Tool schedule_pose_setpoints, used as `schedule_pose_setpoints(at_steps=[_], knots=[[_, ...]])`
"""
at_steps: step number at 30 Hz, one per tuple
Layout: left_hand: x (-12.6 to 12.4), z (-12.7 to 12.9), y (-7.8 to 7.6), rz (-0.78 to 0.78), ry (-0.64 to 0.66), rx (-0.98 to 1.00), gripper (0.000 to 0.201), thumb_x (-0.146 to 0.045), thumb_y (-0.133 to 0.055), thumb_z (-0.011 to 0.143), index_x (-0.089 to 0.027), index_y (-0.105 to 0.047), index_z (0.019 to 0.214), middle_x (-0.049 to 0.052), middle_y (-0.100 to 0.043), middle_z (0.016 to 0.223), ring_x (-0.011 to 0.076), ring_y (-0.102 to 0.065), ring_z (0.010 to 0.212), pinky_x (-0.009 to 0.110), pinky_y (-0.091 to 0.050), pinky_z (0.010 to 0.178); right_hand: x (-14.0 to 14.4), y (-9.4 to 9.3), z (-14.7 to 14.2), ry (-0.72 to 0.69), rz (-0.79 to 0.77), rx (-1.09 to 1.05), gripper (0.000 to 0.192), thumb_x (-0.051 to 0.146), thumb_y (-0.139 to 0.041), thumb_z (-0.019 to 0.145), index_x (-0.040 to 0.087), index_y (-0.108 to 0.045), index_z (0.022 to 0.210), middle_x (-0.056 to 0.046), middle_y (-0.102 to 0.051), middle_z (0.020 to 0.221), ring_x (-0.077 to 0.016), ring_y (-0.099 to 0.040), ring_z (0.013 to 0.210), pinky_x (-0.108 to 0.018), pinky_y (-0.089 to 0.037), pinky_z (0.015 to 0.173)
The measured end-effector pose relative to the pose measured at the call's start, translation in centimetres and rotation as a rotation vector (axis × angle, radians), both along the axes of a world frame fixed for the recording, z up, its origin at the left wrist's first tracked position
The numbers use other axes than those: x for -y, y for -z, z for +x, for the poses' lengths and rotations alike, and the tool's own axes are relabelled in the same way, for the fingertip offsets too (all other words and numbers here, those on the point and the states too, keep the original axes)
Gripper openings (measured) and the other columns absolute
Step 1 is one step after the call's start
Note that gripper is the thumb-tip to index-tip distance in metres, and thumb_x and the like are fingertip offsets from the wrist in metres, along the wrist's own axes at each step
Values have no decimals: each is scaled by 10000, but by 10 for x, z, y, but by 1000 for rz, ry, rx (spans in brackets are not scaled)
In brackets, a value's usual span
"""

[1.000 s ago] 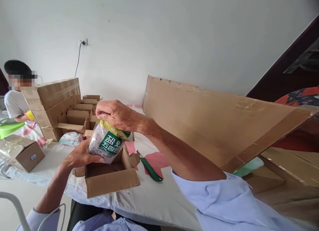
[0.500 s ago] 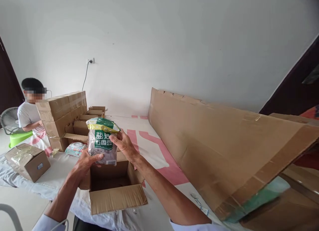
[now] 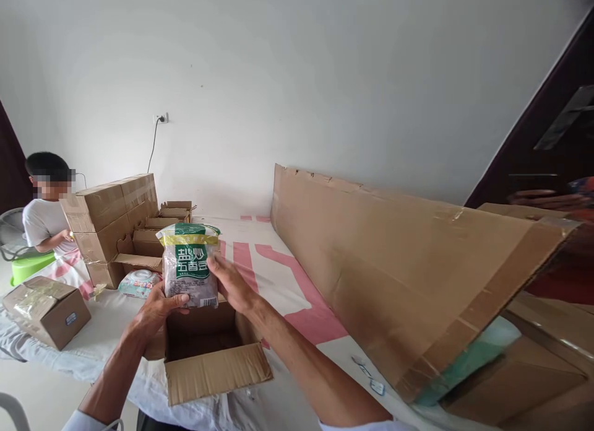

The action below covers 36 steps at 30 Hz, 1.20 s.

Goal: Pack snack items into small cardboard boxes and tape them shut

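Observation:
Between both my hands is a plastic bag of beans [image 3: 191,276] with a green and yellow printed top, held upright with its label facing me. My left hand [image 3: 160,306] grips its lower left corner, thumb across the front. On the right edge my right hand [image 3: 229,282] is closed with the thumb in front; its other fingers are hidden behind the bag. Just below stands an open cardboard box [image 3: 218,372], its near flap folded out toward me. What lies at its bottom is too dark to make out.
Stacked closed cartons [image 3: 109,226] and open boxes [image 3: 148,242] stand at the left, near a wipes pack [image 3: 139,282] and a taped box [image 3: 49,310]. A large cardboard sheet [image 3: 394,276] rises at the right. One person [image 3: 46,217] sits at far left; another's hand [image 3: 550,200] shows at far right.
The bag's top has straightened, and its front now faces me more squarely. My right hand has shifted from the upper corner down along the right edge. Another hand has appeared at far right.

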<state>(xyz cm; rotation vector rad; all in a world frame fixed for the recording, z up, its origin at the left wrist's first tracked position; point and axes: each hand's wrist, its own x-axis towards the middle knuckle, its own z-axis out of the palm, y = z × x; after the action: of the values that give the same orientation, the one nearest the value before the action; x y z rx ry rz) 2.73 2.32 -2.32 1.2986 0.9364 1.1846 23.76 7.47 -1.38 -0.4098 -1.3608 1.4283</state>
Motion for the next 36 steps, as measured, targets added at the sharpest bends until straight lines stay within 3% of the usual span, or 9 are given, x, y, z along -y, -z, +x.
schedule_pose_setpoints(at_steps=[4,11,24,31,36], knots=[[-8,-4,0,-23,-13,45,671,-528,-1043,616,-142,-815,1115,162,-836,1125,315,-785,1002,344,-652,753,5,19,-5,-59,-38,-24,548,637,-887,830,245,-794,1202,-74,-832,1195,-327,-743,1171,-494,-589,1032],[-32,-19,-10,14,21,-1,612,-470,-1042,641,-158,-826,1120,145,-810,1131,267,-737,971,340,-642,736,-23,16,-9,-1,-41,-78,530,602,-933,764,258,-789,1140,-70,-844,1177,-337,-752,1172,-500,-612,1021],[-53,-18,17,-35,-11,38,607,-424,-1057,606,-163,-819,1101,114,-802,1099,245,-738,945,328,-623,747,-49,42,0,-74,-139,-37,576,625,-982,700,213,-816,1067,-91,-845,1185,-314,-757,1186,-477,-588,1067],[-58,-21,18,-48,-12,43,605,-395,-1068,586,-161,-817,1084,116,-814,1092,241,-752,912,327,-616,744,-55,51,8,-104,-186,23,585,651,-964,720,265,-813,1133,-72,-855,1140,-312,-808,1006,-453,-660,804],[-61,-20,12,-59,1,38,599,-368,-1070,578,-168,-823,1086,115,-823,1074,261,-770,949,339,-619,779,-61,53,7,-78,-142,-12,589,651,-975,696,250,-820,1098,-64,-858,1143,-304,-786,1102,-479,-611,997]])
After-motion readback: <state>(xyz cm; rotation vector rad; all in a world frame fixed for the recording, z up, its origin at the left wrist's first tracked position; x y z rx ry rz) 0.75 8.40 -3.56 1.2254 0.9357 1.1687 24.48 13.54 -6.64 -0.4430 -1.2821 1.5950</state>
